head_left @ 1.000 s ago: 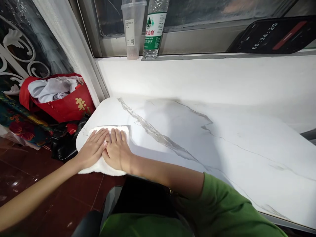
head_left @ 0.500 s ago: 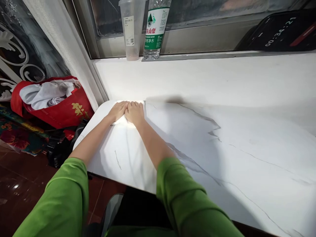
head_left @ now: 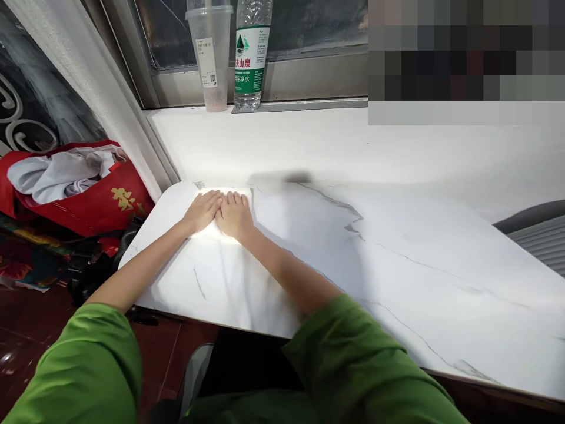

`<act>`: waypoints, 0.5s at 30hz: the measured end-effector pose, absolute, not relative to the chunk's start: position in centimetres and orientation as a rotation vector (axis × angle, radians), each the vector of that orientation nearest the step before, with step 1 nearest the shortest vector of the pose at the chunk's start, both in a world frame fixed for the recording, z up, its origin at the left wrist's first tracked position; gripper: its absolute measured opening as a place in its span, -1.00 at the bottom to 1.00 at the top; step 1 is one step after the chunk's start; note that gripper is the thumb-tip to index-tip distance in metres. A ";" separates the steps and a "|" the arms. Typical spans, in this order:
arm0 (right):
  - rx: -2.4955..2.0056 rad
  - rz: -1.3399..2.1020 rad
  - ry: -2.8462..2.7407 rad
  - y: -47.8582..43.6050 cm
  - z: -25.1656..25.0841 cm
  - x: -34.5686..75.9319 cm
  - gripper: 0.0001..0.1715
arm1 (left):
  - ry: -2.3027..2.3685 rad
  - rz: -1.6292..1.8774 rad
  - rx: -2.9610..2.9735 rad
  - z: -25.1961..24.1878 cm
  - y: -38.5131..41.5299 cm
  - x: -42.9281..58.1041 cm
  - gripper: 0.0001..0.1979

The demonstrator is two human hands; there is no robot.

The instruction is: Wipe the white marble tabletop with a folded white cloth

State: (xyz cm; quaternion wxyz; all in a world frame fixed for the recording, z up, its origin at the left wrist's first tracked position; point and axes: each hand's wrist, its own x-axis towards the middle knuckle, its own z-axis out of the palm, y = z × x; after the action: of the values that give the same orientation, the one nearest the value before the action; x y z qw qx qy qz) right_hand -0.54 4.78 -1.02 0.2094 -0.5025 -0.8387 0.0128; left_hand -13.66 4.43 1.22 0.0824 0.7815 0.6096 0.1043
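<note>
A white folded cloth lies flat at the far left corner of the white marble table. My left hand and my right hand rest side by side on it, palms down, fingers stretched out and pressing on the cloth. Most of the cloth is hidden under both hands; only its far edge and right corner show. Both arms wear green sleeves.
On the window sill behind stand a clear plastic cup and a green-labelled water bottle. A red bag with grey clothes sits on the floor at the left, with dark bags beside it. A grey chair edge shows at the right.
Both hands slid the cloth from the near left edge of the table to its far left corner, then drew back slightly. The view has shifted right.
</note>
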 end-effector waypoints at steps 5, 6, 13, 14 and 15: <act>-1.288 -0.026 -2.427 -2.5 -1.6 3.7 -0.37 | 1.829 0.355 2.472 0.6 -3.3 -10.4 -0.44; -1.285 -0.035 -2.436 -4.0 -1.6 4.6 -0.37 | 1.826 0.361 2.504 0.6 -4.9 -9.7 -0.44; -1.195 -0.065 -2.484 -10.8 -1.9 8.8 -0.36 | 1.657 0.460 2.649 0.1 -11.7 -6.6 -0.45; -1.203 -0.056 -2.485 -11.0 -1.8 9.0 -0.36 | 1.647 0.469 2.642 0.0 -11.8 -6.5 -0.44; -1.219 -0.042 -2.486 -10.9 -1.7 9.0 -0.36 | 1.642 0.472 2.629 -0.1 -11.6 -6.5 -0.44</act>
State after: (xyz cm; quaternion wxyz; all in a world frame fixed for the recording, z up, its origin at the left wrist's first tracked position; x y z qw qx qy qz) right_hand 8.96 -10.91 -1.75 0.1852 -0.4325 -0.8823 -0.0151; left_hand -6.53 -11.62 -0.12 0.0031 0.8386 0.5236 0.1505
